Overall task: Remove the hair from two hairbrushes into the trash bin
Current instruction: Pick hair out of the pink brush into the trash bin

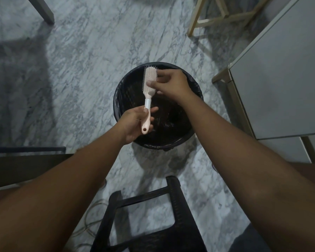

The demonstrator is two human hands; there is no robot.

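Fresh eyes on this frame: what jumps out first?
The pale pink hairbrush at centre, held over the black-lined trash bin. The left hand grips its handle; the right hand picks at the bristles. Next, a black stool on the marble floor below.

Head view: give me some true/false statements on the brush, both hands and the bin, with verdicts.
1. The left hand holds the brush by its handle. True.
2. The right hand rests on the floor. False: its fingers are at the brush's bristle head.
3. The brush is held over the bin. True.
4. The bin has no liner. False: a black bag lines it.
5. The brush handle points away from the person. False: the handle end points toward the person, and the head points away.
6. A second brush lies in view on the floor. False: only one brush shows.
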